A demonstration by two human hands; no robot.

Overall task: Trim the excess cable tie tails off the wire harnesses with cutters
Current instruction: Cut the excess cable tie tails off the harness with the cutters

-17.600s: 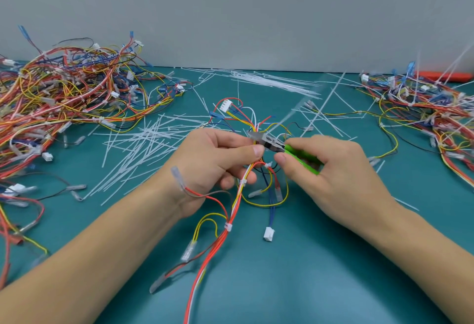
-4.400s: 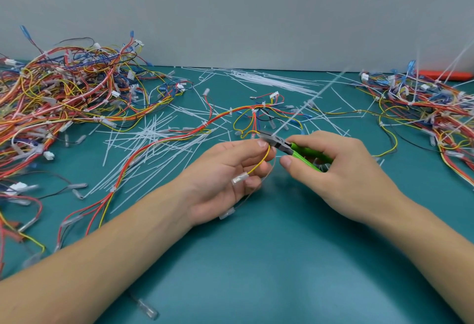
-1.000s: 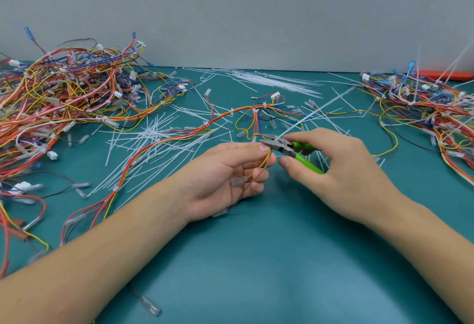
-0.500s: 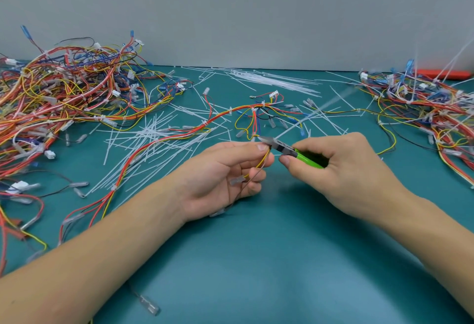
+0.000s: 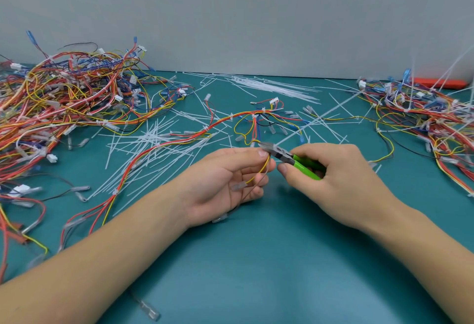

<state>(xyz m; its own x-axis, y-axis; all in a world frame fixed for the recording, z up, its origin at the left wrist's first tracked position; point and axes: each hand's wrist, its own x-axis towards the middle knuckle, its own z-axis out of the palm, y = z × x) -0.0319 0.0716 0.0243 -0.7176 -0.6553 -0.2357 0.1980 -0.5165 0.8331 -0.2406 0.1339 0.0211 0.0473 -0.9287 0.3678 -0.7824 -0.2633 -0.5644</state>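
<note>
My left hand (image 5: pixel 220 180) pinches a yellow and brown wire pair of the wire harness (image 5: pixel 179 141) between thumb and forefinger, palm up, in the middle of the mat. My right hand (image 5: pixel 331 172) grips the green-handled cutters (image 5: pixel 295 161), whose metal jaws sit at the pinched spot. A long white cable tie tail (image 5: pixel 318 116) runs up and to the right from the jaws. The harness trails left across the mat in red, orange and yellow wires with small white ties along it.
A big heap of harnesses (image 5: pixel 59 108) fills the left side, another heap (image 5: pixel 425 116) the right, with upright tie tails. Cut white tie tails (image 5: pixel 151 144) litter the teal mat (image 5: pixel 256 259). An orange object (image 5: pixel 441 83) lies at the far right by the grey wall.
Over the last second the cutter handles have closed in my right hand and the jaws stay at the tie by my left thumb. The left hand has barely moved.
</note>
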